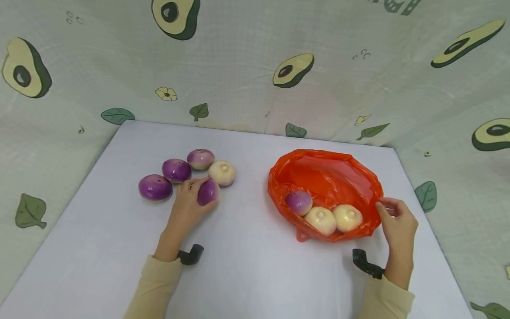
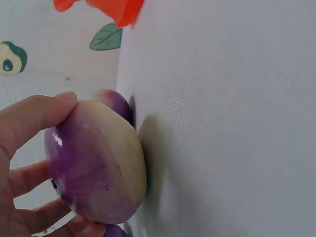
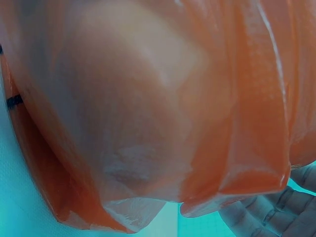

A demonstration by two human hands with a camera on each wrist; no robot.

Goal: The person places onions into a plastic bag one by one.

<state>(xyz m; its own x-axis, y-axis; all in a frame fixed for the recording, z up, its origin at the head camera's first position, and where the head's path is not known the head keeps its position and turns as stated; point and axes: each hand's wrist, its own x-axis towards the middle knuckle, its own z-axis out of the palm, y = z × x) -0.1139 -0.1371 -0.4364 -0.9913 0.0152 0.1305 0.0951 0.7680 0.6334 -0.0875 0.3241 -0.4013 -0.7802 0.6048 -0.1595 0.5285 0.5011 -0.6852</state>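
Note:
My left hand (image 1: 188, 201) grips a purple-and-white turnip (image 1: 208, 192), thumb on one side and fingers curled round the other. In the left wrist view this turnip (image 2: 96, 163) appears close over the white table. Beside it lie a turnip with its white side up (image 1: 222, 173) and several purple ones, among them a turnip at the far left (image 1: 155, 187). My right hand (image 1: 399, 226) pinches the right rim of an open red plastic bag (image 1: 318, 173). Inside the bag are one purple turnip (image 1: 299, 202) and two white-side-up turnips (image 1: 321, 220). The right wrist view is mostly filled by the bag's side.
A white table (image 1: 255, 274) carries everything. Behind it hangs a cloth (image 1: 235, 66) printed with avocados and leaves. A red bag handle (image 1: 302, 235) pokes out at the bag's front edge. Dark camera mounts (image 1: 192, 254) sit at both wrists.

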